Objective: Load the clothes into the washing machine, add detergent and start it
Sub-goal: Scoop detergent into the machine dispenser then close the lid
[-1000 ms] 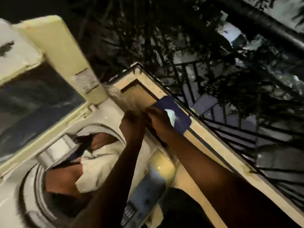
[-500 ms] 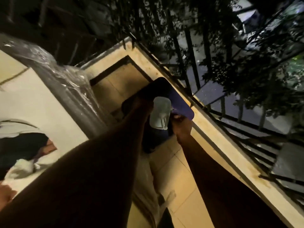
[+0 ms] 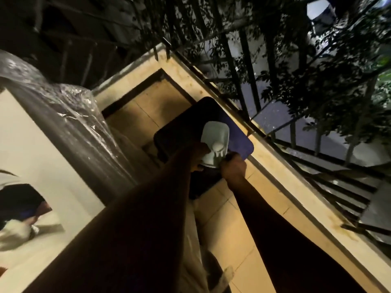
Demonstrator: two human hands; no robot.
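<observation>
Right hand [image 3: 233, 169]: fingers curled tight, pressed to the lower right edge of a pale plastic cup [image 3: 215, 138] and apparently pinching its base. Left hand [image 3: 198, 154]: lies against the cup's lower left side. Its fingers are in deep shadow, so whether they grip the cup or only touch it cannot be told. Both forearms reach forward from the bottom of the view, the left one large and dark in the foreground.

Cup: tilted, held between the two hands over a dark blue tub [image 3: 239, 142]. The tub has rounded corners and stands on the tiled floor [image 3: 232, 229], just beside the raised ledge [image 3: 275, 182] of the balcony. Its contents are too dark to make out.

Washing machine [image 3: 42, 149] — left of the arms, white top. The drum opening is at the lower left edge of the view. Clothes [image 3: 14, 231] lie in it: one pale garment and some darker fabric, both blurred. A crumpled clear plastic sheet [image 3: 69, 106] drapes over the machine's far side.

Beyond the ledge — a dark metal railing [image 3: 245, 81], with leafy branches [image 3: 306, 81] behind it.
</observation>
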